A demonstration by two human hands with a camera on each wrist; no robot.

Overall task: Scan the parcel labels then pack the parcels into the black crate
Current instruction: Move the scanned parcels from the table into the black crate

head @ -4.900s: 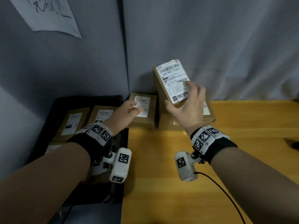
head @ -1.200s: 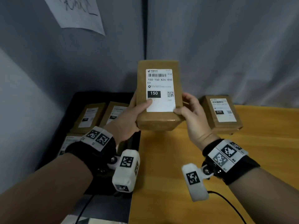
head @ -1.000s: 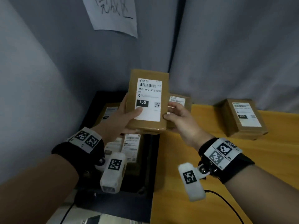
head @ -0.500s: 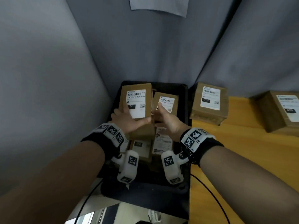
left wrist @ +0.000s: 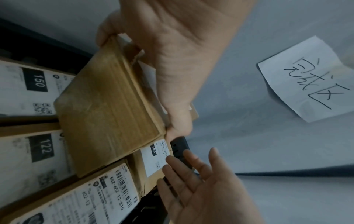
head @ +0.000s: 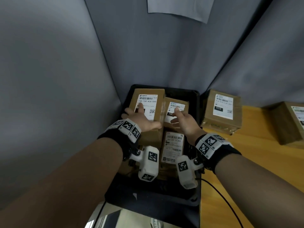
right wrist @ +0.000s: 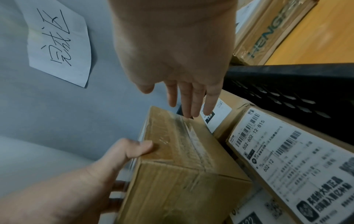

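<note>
I saw the black plastic crate (head: 196,102), centre frame, already holding several brown cardboard parcels with white labels. My left hand (head: 141,120) gripped the topmost brown cardboard parcel (head: 148,104), labelled 150-150-A26-050, with its fingers (head: 140,108) laid across the label and thumb on the near side, at the crate's upper left. My right hand (head: 183,120) hovered with fingers spread and straight, holding nothing, over a second labelled parcel (head: 176,109) beside it. A third parcel, marked 502-602-12-815 (head: 173,148), lay lower in the crate. Two more brown boxes (head: 222,111) sat on the wooden counter (head: 256,162) at right.
</note>
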